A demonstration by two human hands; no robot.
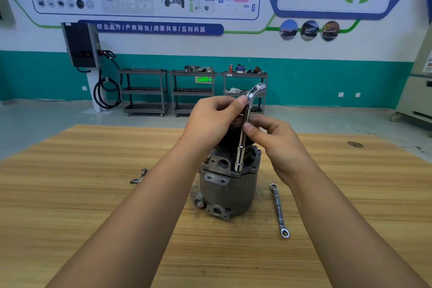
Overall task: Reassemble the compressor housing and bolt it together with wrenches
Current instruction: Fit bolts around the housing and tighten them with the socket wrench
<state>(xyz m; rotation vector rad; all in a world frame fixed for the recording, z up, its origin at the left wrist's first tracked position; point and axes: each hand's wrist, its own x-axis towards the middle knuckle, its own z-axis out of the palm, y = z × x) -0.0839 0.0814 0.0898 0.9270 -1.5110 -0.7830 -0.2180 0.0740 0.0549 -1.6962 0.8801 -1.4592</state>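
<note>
Step in hand: judging from the scene, running down a bolt on the top flange of the compressor housing (224,189) with the bent socket wrench (240,154).
Where the housing is: upright in the middle of the bench (93,194), dark upper part seated on the grey lower body, ports facing the person.
Wrench position: shaft close to vertical, leaning slightly away at the top. Its lower socket sits on the front edge of the flange. The bolt head itself is hidden inside the socket.
Left hand: the left hand (210,119) pinches the shaft just below the bend, thumb tip against the metal, other fingers curled.
Right hand: the right hand (273,138) pinches the shaft lower down, between thumb and fingertips, wrist bent inward.
Arms: both forearms reach forward over the bench and converge above the housing.
Doing it well: hold the shaft in line with the bolt so the socket stays square on the head. Spin lightly with the fingers until the thread seats, then use the bent end for leverage. Steady the housing, as nothing clamps it.
Risk: a tilted socket may slip or cross-thread the bolt.
Spare tools: a ring spanner (279,210) lies on the bench to the right of the housing and a smaller bent wrench (139,176) to the left, both apart from it.
</note>
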